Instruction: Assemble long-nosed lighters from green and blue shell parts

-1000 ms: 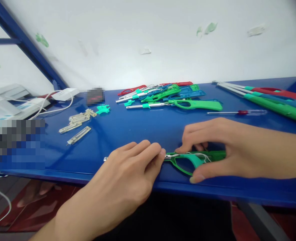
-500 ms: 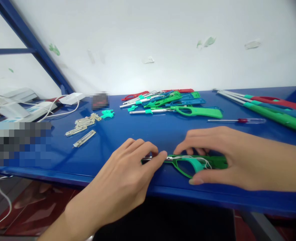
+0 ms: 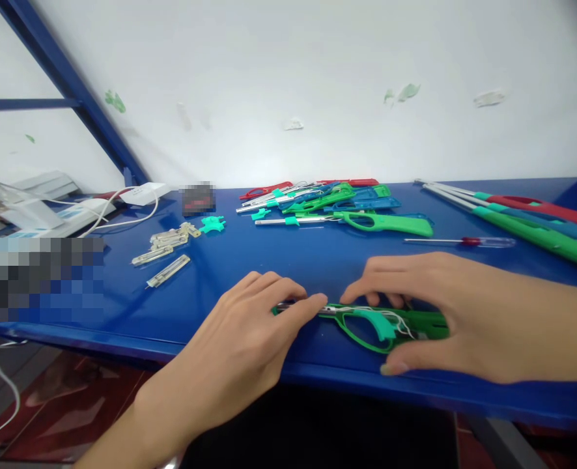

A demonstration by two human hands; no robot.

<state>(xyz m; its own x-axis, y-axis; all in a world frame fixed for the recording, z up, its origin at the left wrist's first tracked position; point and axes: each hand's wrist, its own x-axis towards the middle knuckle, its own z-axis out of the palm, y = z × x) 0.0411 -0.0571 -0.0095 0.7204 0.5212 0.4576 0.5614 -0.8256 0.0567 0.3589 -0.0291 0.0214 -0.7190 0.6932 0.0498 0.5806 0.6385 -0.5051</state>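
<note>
In the head view, an opened green utility lighter (image 3: 361, 341) lies along the near part of the blue table. White wires and a teal trigger (image 3: 380, 324) show in its exposed handle shell. My left hand (image 3: 249, 332) is closed over the lighter's metal tube, thumb and index finger at the tube's handle end. My right hand (image 3: 457, 316) is curled around the handle, fingers on its far side and thumb on the near side by the trigger. My right palm hides the handle's rear end.
Behind lies a pile of lighter halves (image 3: 386, 223) in several colours. A screwdriver (image 3: 469, 241) and assembled lighters (image 3: 537, 231) are at right. Clear fuel tanks (image 3: 168, 270) and teal triggers (image 3: 213, 225) lie left, near a white cable (image 3: 154, 202). The table edge (image 3: 347, 381) runs close in front.
The camera view has shifted, so the table sits slightly lower. My left index finger and thumb have parted, baring some tube. My right thumb has moved slightly away from the trigger.
</note>
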